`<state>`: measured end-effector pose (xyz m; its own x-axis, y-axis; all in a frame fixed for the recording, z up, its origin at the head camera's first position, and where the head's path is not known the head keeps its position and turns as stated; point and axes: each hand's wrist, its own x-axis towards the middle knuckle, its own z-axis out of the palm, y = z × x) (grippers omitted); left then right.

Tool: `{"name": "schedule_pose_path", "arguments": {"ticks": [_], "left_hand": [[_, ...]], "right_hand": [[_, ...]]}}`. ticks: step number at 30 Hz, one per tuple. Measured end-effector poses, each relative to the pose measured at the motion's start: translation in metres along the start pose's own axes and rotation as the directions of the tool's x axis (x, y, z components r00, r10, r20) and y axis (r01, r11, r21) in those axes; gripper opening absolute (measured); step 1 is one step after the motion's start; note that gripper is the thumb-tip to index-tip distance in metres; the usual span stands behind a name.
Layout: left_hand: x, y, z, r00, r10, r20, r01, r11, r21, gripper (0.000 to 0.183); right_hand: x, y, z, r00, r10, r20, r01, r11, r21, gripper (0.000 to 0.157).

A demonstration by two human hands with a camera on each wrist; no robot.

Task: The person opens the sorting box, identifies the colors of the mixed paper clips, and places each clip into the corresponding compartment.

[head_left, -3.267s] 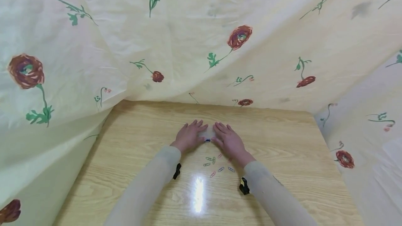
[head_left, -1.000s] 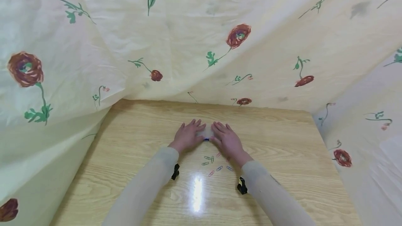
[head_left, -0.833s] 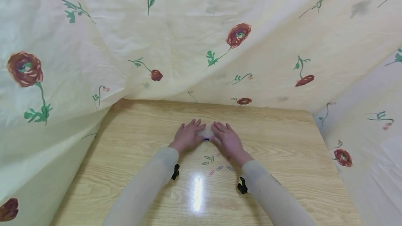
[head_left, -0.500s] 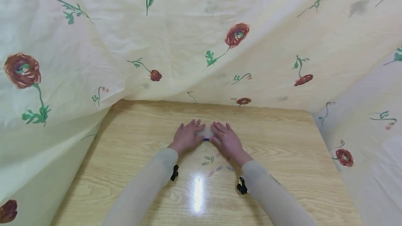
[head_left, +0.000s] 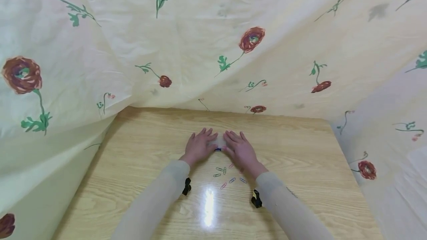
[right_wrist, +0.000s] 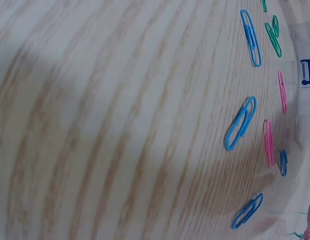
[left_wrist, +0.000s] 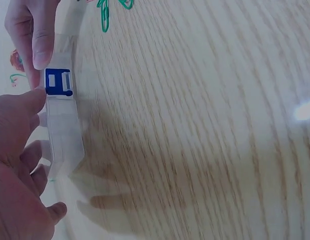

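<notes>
Clear plastic box with a blue latch sat on the wood-grain table, toward its far edge, between the two hands; latch side faced the person. Could not tell from any view whether the latch was fully fastened.

Left hand: fingers spread, reaching forward at the left end of the box, thumb touching the front edge just beside the latch. Right hand: fingers extended and lying close together at the right end, thumb at the front edge on the other side of the latch. Neither hand pinched anything — both lay flattish against the box.

Paper clips lay loose on the near side, apart from the box: three green clips, two pink clips and four blue clips counted in the right wrist view, some partly cropped.

Other: light sleeves on both arms, a black wrist device at each cuff; flower-print cloth hung behind and at both sides — a bright light reflection showed on the near tabletop
</notes>
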<state>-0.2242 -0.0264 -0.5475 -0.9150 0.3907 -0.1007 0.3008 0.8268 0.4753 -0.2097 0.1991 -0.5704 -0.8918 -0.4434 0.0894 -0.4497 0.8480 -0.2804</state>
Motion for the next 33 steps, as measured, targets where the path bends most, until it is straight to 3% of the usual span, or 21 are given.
{"name": "schedule_pose_path", "arguments": {"ticks": [13, 33], "left_hand": [[0.0029, 0.0001, 0.0015, 1.000, -0.018, 0.008, 0.018, 0.996, -0.088, 0.060], [0.0050, -0.0080, 0.0058, 0.999, 0.009, 0.031, -0.007, 0.998, -0.065, 0.062]], "right_hand": [[0.0012, 0.0010, -0.0012, 1.000, -0.013, -0.013, 0.013, 1.000, 0.005, 0.063], [0.0066, 0.0027, -0.0019, 1.000, -0.007, -0.003, 0.007, 0.999, 0.046, 0.064]]}}
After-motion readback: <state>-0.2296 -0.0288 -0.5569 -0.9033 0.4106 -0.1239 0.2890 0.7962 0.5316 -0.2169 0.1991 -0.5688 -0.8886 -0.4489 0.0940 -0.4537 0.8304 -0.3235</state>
